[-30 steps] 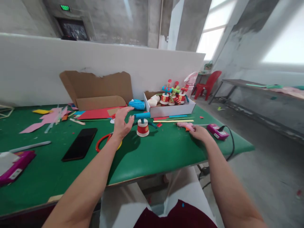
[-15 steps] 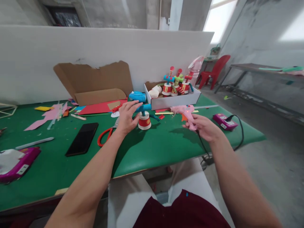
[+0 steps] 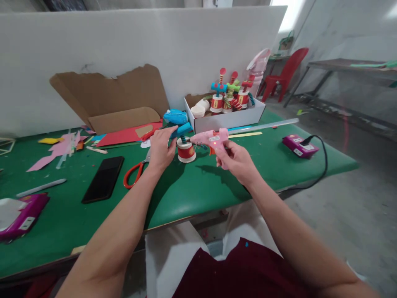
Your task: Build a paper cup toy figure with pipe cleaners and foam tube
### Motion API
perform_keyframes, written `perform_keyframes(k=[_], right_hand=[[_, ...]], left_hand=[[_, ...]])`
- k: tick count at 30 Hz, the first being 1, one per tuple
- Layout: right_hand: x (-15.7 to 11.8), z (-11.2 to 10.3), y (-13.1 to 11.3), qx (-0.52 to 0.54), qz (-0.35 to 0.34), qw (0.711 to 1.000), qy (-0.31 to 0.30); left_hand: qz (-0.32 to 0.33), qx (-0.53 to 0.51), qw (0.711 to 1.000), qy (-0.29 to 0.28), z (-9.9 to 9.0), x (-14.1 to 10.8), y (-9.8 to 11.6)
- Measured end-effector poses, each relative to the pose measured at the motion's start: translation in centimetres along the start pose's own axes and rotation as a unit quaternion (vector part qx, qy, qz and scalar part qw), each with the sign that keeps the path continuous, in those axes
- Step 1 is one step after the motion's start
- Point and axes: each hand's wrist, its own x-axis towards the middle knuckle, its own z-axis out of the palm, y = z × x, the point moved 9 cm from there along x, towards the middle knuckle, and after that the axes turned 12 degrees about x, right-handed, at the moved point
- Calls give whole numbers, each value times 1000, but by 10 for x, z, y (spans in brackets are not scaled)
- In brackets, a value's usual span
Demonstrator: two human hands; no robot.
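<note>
My left hand grips one end of a blue paper tube. That tube tilts on a dark coiled paper spring above an upturned red-and-white paper cup, which stands on the table. A pink glue gun is in my right hand, fingers wrapped round its handle. Its nozzle points left and reaches the upper right side of the cup, close to the spring. Whether the tip touches the cup I cannot tell. Red-handled scissors lie just left of my left wrist, partly hidden by it.
Behind, a white box holds several similar cup figures. Left of it are a brown cardboard piece and paper scraps. A black phone lies at left, and a purple power socket with a black cable sits at right.
My right hand has brought the glue gun leftward, from apart to right beside the cup. The blue tube has become more tilted in my left hand. The head view has dipped downward.
</note>
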Motion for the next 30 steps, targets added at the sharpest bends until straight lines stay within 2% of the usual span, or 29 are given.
perform_keyframes(k=[5,11,30], right_hand=[[-1,7,-12,-102,-75,992,10],[2,9,-9,-157,-118,980,25],[6,18,-5,-179,-106,978,31]], left_hand=[[6,6,1000,-2,0,-1,2],[1,0,1000,-4,-3,-1,4],[-3,-13,1000,-16,-3,0,6]])
